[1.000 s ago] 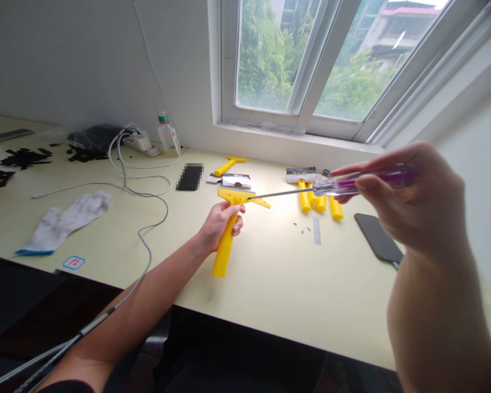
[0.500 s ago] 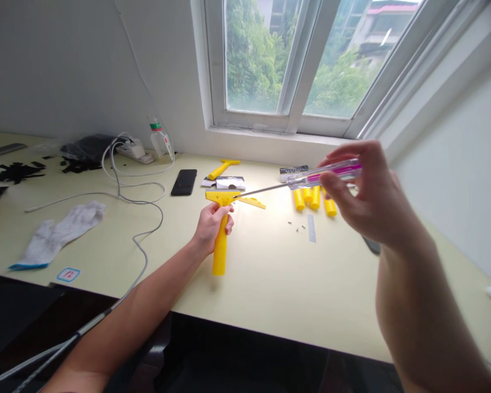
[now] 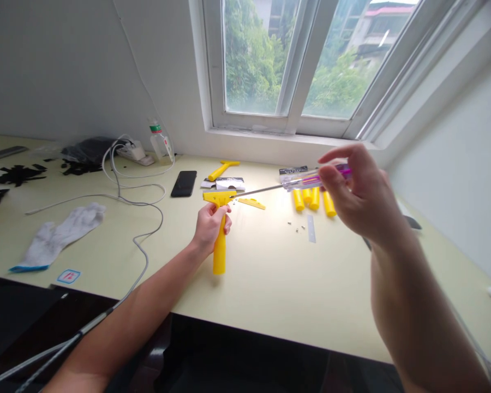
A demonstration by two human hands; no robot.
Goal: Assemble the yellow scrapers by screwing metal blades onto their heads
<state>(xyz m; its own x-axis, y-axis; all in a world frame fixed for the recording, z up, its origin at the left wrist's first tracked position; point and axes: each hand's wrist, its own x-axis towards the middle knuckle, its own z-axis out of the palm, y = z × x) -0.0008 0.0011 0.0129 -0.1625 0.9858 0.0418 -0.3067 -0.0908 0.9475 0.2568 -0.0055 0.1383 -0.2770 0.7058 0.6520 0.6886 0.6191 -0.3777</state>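
My left hand [image 3: 211, 226] is closed round a yellow scraper [image 3: 220, 252], its wide head up and its handle pointing toward me. In my right hand [image 3: 362, 199] is a screwdriver [image 3: 306, 179] with a clear and purple handle, gripped between thumb and fingers. Its shaft slants left and the tip reaches the right side of the scraper's head; whether it sits in a screw I cannot tell. A flat yellow piece [image 3: 251, 203] lies just right of the head. Several small screws [image 3: 297, 230] and a metal blade [image 3: 311, 228] lie below the screwdriver.
Several yellow handles [image 3: 314, 199] stand behind my right hand, near a small box [image 3: 293, 173]. Another yellow scraper [image 3: 223, 170], a phone [image 3: 184, 183] and a bottle [image 3: 160, 143] are toward the back. White gloves [image 3: 59, 236] and a looping cable [image 3: 161, 218] lie to the left.
Both hands have shifted slightly left, with the scraper and the screwdriver. My right hand's fingers have changed position on the screwdriver handle; the tip stays at the scraper's head.
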